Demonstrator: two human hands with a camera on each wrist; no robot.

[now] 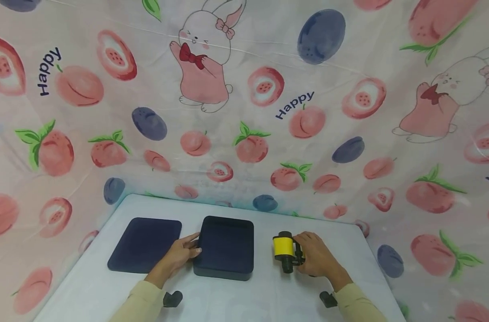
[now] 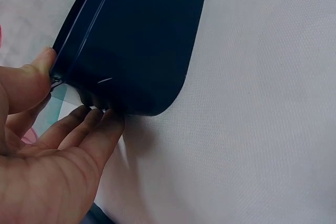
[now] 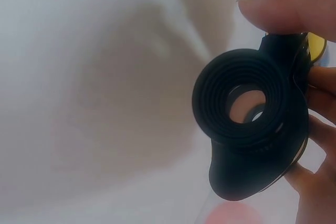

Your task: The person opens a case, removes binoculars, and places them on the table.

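Observation:
My left hand [image 1: 176,256] grips the left side of a dark navy rectangular box [image 1: 226,250], which sits on the white table. In the left wrist view, the thumb lies at the rim of the box [image 2: 142,40] while the other fingertips bear against its side lower down. Over to the right, my right hand [image 1: 316,255] holds a pair of yellow and black binoculars [image 1: 283,247]. One round black eyepiece [image 3: 239,95] faces the right wrist camera, and the thumb presses near the middle of the binoculars. The palm hides part of their right barrel.
Left of the box lies a flat dark navy panel with rounded corners [image 1: 145,245], like a lid. A white cloth covers the table [image 1: 264,297]. Behind and at both sides hangs a sheet printed with fruit and rabbits [image 1: 228,147].

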